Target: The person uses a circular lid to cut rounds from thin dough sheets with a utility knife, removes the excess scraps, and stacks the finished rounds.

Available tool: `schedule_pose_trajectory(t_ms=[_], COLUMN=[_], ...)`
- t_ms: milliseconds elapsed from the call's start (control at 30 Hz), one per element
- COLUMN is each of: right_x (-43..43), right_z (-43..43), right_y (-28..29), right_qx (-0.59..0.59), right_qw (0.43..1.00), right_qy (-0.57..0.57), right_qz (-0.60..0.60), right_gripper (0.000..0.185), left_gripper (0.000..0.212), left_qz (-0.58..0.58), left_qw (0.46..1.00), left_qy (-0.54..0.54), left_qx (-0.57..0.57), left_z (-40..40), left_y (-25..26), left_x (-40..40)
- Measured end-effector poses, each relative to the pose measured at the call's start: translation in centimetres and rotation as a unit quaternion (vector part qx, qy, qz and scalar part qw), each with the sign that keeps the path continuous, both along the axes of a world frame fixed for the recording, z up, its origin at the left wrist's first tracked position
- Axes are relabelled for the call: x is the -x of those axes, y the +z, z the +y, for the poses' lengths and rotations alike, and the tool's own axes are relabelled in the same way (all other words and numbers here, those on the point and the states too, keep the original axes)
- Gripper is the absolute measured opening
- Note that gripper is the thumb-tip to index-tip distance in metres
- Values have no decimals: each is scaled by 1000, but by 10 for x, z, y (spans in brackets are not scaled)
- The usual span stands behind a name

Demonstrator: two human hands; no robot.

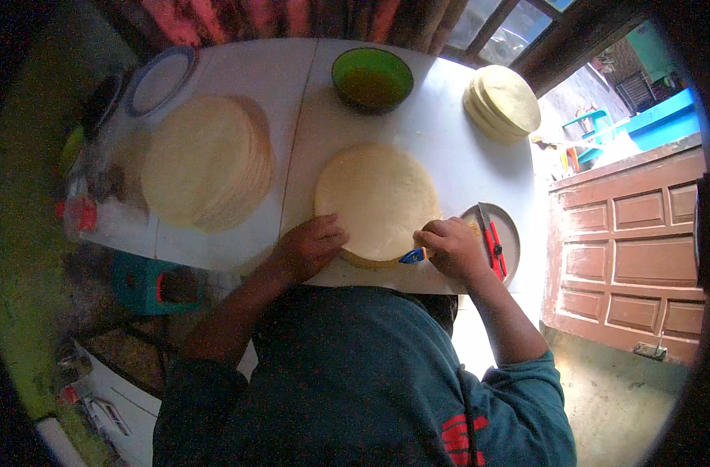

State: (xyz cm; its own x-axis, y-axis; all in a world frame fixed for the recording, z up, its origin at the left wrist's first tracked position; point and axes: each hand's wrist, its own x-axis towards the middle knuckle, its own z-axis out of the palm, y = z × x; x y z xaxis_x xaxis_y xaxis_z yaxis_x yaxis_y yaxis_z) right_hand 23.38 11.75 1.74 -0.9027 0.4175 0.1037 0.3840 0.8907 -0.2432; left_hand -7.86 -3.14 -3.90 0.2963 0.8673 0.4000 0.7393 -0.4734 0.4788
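Note:
A pale yellow round layer [377, 198], perhaps a cake or dough sheet, lies on at least one more like it in front of me. My left hand [313, 245] rests at its lower left edge, fingers bent, holding nothing that I can see. At the lower right edge, my right hand [453, 245] grips a small blue tool [413, 255] whose tip points left along the rim. What kind of tool it is cannot be made out, as my fingers cover part of it.
A tall stack of rounds [200, 163] stands to the left, and a smaller stack [502, 104] at the far right. Behind is a green bowl [372, 79]. A red-handled knife [497, 251] and a red cutter lie on a grey plate [511, 233]. A blue-rimmed plate [161, 82] sits far left.

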Motion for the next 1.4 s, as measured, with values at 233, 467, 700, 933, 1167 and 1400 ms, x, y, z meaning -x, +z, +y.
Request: schedule_pose_trajectory(t_ms=[233,467,700,933,1167,1400], right_x=[14,84,135,155,104,81], right_z=[-3,28,81,128,-15,0], right_y=[31,46,49,28,29,62], right_qx=[103,535,461,102,72,226], right_qw=[993,834,878,993,977,967], right_qy=[-51,-51,-89,18,198,-108], right_qz=[-11,129,-98,-51,-28,-45], right_gripper=[29,26,27,15,22,27], left_gripper=[27,26,23,25,27,29], left_qz=[47,88,29,31,51,87], left_qw=[996,995,999,999,998,991], left_qy=[-38,-20,16,11,10,24], left_qx=[-62,-45,-23,-25,23,97], left_z=[2,-15,-26,-19,-24,-26], left_y=[-8,-4,-2,2,-2,-6], left_x=[4,4,5,0,5,7])
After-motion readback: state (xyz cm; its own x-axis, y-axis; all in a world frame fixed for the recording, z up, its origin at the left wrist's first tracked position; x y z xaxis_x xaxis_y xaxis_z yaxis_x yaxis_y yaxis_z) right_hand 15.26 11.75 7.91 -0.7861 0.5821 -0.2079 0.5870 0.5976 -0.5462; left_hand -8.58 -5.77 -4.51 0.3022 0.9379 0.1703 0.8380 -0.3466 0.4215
